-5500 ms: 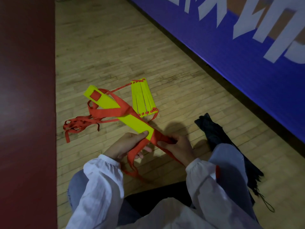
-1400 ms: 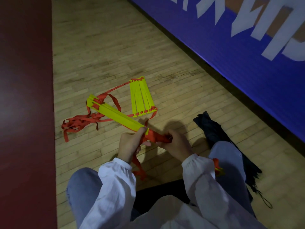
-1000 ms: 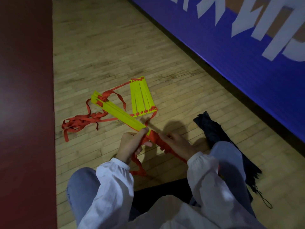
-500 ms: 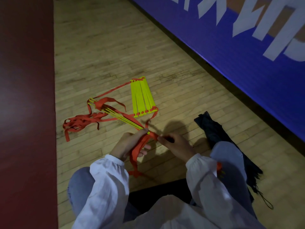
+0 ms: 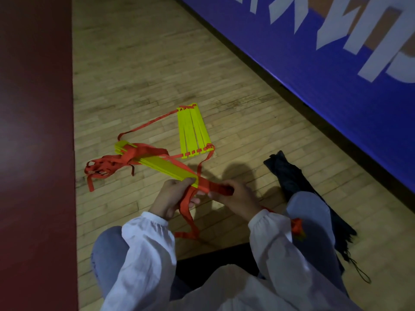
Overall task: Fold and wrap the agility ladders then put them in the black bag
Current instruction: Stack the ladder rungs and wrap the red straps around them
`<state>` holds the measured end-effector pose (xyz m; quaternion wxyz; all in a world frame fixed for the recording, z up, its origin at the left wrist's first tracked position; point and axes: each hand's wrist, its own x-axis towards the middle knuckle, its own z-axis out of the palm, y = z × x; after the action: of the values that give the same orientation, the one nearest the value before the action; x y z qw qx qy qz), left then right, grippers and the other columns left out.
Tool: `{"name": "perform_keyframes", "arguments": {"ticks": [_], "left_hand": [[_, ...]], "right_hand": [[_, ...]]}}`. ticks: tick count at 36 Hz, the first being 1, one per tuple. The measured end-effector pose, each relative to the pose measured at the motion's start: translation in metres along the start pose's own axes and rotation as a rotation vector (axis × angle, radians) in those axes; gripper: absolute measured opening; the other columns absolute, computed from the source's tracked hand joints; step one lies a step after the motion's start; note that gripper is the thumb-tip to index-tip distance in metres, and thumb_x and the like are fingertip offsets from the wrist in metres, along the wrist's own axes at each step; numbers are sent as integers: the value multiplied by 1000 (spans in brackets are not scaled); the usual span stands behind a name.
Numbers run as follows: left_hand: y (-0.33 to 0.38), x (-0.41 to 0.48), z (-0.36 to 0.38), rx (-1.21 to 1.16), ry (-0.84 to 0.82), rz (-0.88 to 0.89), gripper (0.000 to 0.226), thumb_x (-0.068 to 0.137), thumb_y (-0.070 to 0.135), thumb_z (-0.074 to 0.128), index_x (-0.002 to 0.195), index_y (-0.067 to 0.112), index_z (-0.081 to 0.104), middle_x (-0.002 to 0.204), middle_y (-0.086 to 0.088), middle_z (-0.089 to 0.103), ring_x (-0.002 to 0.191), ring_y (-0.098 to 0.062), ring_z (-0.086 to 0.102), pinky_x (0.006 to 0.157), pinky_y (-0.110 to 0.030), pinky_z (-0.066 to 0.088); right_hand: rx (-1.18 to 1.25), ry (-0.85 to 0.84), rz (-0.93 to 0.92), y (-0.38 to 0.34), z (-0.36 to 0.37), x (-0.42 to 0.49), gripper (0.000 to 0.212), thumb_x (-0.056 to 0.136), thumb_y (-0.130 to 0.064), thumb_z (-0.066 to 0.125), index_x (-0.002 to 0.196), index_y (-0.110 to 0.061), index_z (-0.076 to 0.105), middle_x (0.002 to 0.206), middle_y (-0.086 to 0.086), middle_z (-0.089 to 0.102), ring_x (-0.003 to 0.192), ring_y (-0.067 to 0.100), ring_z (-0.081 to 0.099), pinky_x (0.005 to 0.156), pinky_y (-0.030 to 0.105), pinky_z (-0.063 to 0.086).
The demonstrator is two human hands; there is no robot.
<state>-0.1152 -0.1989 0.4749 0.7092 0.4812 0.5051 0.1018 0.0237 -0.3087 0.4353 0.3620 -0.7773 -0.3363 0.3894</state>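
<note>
Your left grip (image 5: 173, 198) pinches near end of rung bundle (image 5: 166, 164) — long axis runs away leftward. Right grip (image 5: 233, 196) holds red strap (image 5: 208, 187) just right of that end; black bag (image 5: 292, 176) farther right.

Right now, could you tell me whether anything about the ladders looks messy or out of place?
Yes: loose red straps lie tangled on the floor at the far end of the yellow bundle gripped by the left hand, and the other rungs lie fanned out flat, not yet stacked. Nothing looks damaged.
</note>
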Motion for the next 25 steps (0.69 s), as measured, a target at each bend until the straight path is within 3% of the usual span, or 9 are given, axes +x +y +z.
{"name": "perform_keyframes", "arguments": {"ticks": [6,9,12,16,20,22,25], "left_hand": [[0,-2,-2,13,-52,4,30,97,15,51,94,-14,60,62,-15,69,35,-16,57,34,-19,44],[-1,-3,-4,12,-91,5,32,98,15,49,100,-15,58,59,-13,68,35,-16,57,34,-19,43],[-2,-3,-5,3,-113,30,32,97,14,49,102,-16,58,64,-14,69,38,-17,59,35,-20,45],[0,-6,-4,26,-145,22,33,98,18,48,99,-13,59,56,-12,67,36,-15,59,35,-19,47],[1,-6,-8,39,-249,-7,39,99,24,47,106,-12,59,84,-14,74,45,-19,65,37,-22,50],[1,-7,-11,44,-309,-28,34,100,21,45,105,-10,58,87,-14,74,43,-19,64,36,-22,49],[-2,-6,-17,76,-373,-8,28,100,14,41,107,-6,59,90,-16,74,44,-18,64,37,-21,50]], "right_hand": [[-13,-57,-12,4,-5,1,48,75,-42,79,115,-20,63,100,-9,61,92,6,56,67,12,40],[20,-111,-11,4,-10,0,45,80,-38,75,117,-15,63,94,-12,60,80,-6,53,55,3,38],[32,-112,-13,5,-12,2,48,81,-41,74,121,-15,64,100,-8,63,83,-7,53,62,8,37],[77,-69,10,7,-9,4,38,78,-39,77,107,-18,67,93,-8,65,85,5,61,64,14,39],[126,-18,16,5,-9,5,31,76,-32,80,101,-18,67,92,-4,68,86,10,64,61,15,45],[140,-7,27,3,-11,5,34,75,-31,81,103,-18,65,90,-5,67,82,7,64,57,13,46],[136,19,8,4,-14,6,35,74,-33,82,102,-27,62,91,-11,65,90,8,63,78,23,49]]}}
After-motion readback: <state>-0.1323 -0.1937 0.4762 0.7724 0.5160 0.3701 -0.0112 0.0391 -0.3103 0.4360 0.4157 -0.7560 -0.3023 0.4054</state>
